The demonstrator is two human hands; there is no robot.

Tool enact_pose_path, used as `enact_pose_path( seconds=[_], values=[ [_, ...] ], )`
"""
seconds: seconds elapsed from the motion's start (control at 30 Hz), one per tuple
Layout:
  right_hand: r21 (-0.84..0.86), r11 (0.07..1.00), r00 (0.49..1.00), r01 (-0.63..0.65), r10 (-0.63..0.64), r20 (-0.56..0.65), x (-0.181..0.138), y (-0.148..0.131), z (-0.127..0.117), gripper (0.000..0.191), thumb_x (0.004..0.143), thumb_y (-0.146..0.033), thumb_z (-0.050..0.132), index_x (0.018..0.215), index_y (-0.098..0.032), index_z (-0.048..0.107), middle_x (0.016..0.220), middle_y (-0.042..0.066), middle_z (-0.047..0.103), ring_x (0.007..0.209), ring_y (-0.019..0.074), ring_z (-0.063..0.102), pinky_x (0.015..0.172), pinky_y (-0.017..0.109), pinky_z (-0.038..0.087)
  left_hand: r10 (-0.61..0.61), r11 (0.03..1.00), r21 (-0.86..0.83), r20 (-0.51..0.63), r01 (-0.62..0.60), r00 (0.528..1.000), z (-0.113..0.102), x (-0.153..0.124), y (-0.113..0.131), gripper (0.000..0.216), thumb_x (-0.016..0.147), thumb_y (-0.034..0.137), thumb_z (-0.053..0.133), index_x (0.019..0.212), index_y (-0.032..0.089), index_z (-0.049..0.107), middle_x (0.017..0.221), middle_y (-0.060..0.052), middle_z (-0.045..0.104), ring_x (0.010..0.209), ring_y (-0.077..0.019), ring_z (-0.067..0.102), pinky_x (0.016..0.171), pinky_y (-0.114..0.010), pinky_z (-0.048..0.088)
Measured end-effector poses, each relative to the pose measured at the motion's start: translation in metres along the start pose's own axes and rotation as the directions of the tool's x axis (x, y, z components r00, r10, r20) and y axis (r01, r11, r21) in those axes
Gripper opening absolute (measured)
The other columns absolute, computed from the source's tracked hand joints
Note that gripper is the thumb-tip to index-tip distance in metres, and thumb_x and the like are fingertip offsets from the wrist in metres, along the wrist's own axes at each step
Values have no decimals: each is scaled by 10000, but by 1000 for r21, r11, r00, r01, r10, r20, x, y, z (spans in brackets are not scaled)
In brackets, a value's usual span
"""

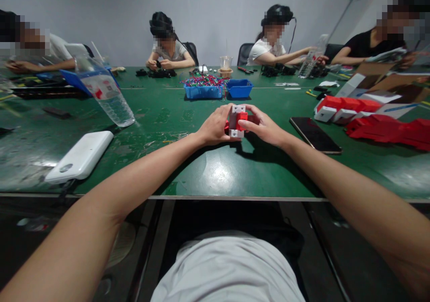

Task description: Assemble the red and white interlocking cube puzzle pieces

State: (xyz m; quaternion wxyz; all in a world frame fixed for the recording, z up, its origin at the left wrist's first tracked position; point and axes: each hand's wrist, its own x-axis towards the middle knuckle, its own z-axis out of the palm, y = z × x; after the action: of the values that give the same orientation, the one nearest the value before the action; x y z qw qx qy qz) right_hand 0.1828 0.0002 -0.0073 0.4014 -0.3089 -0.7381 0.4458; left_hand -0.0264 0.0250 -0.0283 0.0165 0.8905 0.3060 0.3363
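Between my two hands, just above the green table (221, 176), is a small white and red plastic housing (238, 109). White blocks with a small hole show at its top and bottom, and a red piece sits in its middle. My left hand (217, 125) wraps round the housing's left side, fingers curled behind it. My right hand (264, 125) closes on the right side, its thumb pressed against the red piece. The fingers' far sides are hidden.
A phone (316, 134), red and white housings (349, 107) and red parts (389, 129) lie right. At left are a white power bank (80, 156) and tilted water bottle (107, 91). Ahead stand a blue bin (204, 91) of coloured bits and another bin (239, 88). Several people sit around.
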Motion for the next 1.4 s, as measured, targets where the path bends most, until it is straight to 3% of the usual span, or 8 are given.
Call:
enact_pose_path(
  seconds=[0.13, 0.37, 0.57, 0.7, 0.87, 1.03, 1.17, 1.4],
  values=[
    [-24, 1000, 1000, 16, -16, -1, 1, 2, 0, 616, 811, -502, 727, 1309, -243, 474, 1248, 88, 682, 1120, 283, 675, 917, 458, 578, -79, 997, 10, 36, 79, 996, -4, -2, 6, 1003, 687, 558, 791, 1453, 134, 301, 1447, -205, 453, 1373, -353, 460, 1112, -503, 452],
    [-114, 994, 1000, 6, -7, -9, 1, 6, -4, 620, 842, -558, 683, 1335, -240, 482, 1118, 77, 721, 924, 245, 705, 737, 386, 589, -210, 976, 74, 71, 205, 975, -6, -3, 14, 1044, 682, 620, 773, 1484, 186, 265, 1437, -173, 458, 1287, -358, 548, 993, -485, 536],
    [-222, 975, 999, 10, -18, -35, 1, 9, -7, 584, 917, -631, 545, 1331, -220, 517, 1030, 61, 705, 796, 186, 655, 597, 292, 535, -212, 976, 71, 75, 207, 974, -4, -1, 10, 1098, 644, 666, 779, 1452, 93, 306, 1418, -237, 471, 1310, -384, 495, 1081, -526, 451],
    [-238, 971, 999, 5, -13, -31, 3, 11, -9, 582, 943, -647, 477, 1313, -203, 540, 1038, 71, 707, 776, 180, 658, 594, 289, 538, -152, 988, 14, 61, 151, 987, -3, 0, 7, 989, 642, 615, 802, 1401, 129, 395, 1357, -192, 531, 1238, -360, 531, 1084, -514, 430],
    [-405, 911, 991, 79, -115, -63, 4, 20, -13, 466, 968, -526, 470, 1273, -194, 588, 998, 71, 724, 827, 217, 680, 734, 372, 558, -115, 992, -39, 41, 117, 992, -1, 0, 3, 1003, 620, 578, 832, 1407, 140, 389, 1381, -193, 512, 1263, -362, 512, 1115, -530, 396],
    [-583, 808, 984, 86, -162, -79, 4, 26, -18, 404, 864, -343, 603, 1240, -194, 615, 1106, 116, 718, 976, 269, 679, 833, 444, 554, -94, 990, -107, 32, 97, 995, 2, 0, 1, 1012, 629, 526, 843, 1414, 109, 360, 1411, -217, 487, 1323, -336, 483, 1164, -501, 378],
    [-657, 748, 977, 92, -194, -85, 5, 28, -20, 394, 839, -340, 629, 1204, -191, 632, 1153, 140, 700, 1023, 291, 671, 822, 455, 564, -131, 986, -103, 29, 134, 991, 4, -1, 0, 1064, 605, 535, 853, 1432, 126, 324, 1438, -227, 460, 1364, -345, 455, 1182, -524, 358],
    [-757, 629, 969, 175, -245, 21, 4, 34, -22, 424, 853, -343, 605, 1230, -150, 619, 1236, 175, 667, 1142, 313, 634, 982, 494, 508, -158, 970, -171, 89, 171, 983, 0, -2, 0, 962, 642, 557, 819, 1388, 137, 382, 1395, -201, 512, 1300, -323, 532, 1129, -487, 432]
  ],
)
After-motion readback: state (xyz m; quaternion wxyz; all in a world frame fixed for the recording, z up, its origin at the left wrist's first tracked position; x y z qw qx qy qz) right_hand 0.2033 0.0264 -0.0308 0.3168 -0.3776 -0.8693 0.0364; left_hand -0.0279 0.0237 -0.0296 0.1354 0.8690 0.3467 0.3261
